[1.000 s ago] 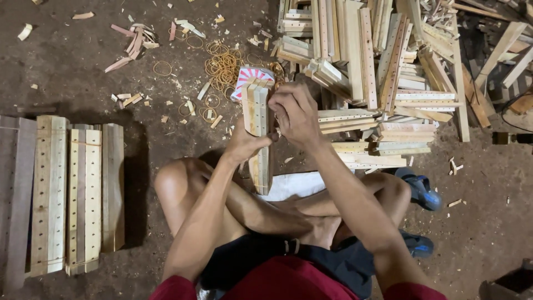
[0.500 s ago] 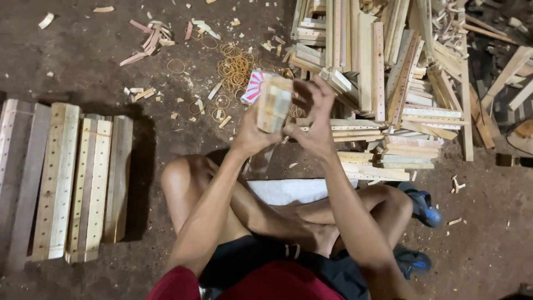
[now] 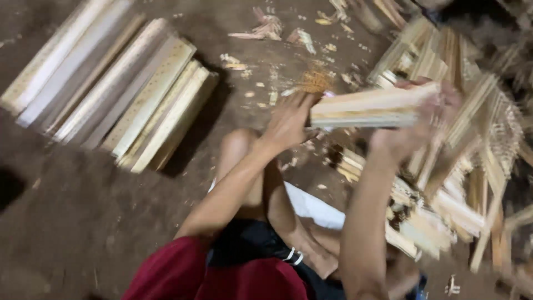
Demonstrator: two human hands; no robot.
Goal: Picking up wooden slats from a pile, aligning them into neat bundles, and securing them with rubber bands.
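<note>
**Two hands gripping one bundle of wood slats**

Both hands are holding a bundle of slats (image 3: 369, 105), lying roughly level above the knees, in front of the big slat pile (image 3: 466, 183). Left hand (image 3: 288, 119) is closing round the near end; right hand (image 3: 430, 111) is wrapping the far end, blurred, so finger detail is unclear.

Handling, as a guess: the wood is looking light, stiff and dry, w/ rough edges. Loose slats are likely sliding against each other, so gripping at both ends, squeezing flat faces together, is seeming the safest hold.

Vs. half a sec ago: the bundle was standing nearly upright btwn the palms; now it is turned sideways. The view is swinging too, so the flat boards (image 3: 116, 94) on the dirt floor (image 3: 83, 222) are appearing tilted and larger.
</note>
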